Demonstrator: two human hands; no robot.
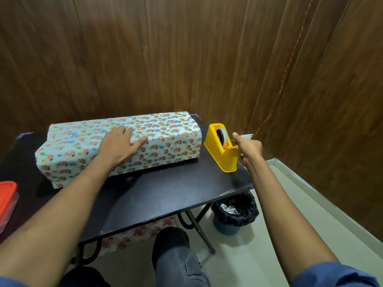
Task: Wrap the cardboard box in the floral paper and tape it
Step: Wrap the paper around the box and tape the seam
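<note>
One view only, head camera. Long box, fully covered in floral paper, lying across black folding table, far half. Left hand flat on top near edge of box at mid-length, fingers straight and spread, pressing paper down. Right hand just right of yellow tape dispenser, at cutter end; fingers curled, forefinger and thumb apparently pinching tape end, tape itself too small to confirm. Dispenser standing at table's right edge, just beside box's right end, not touching. Bin below table corner, black liner, crumpled scraps inside. Red-lidded container at left edge, contents unreadable.
</note>
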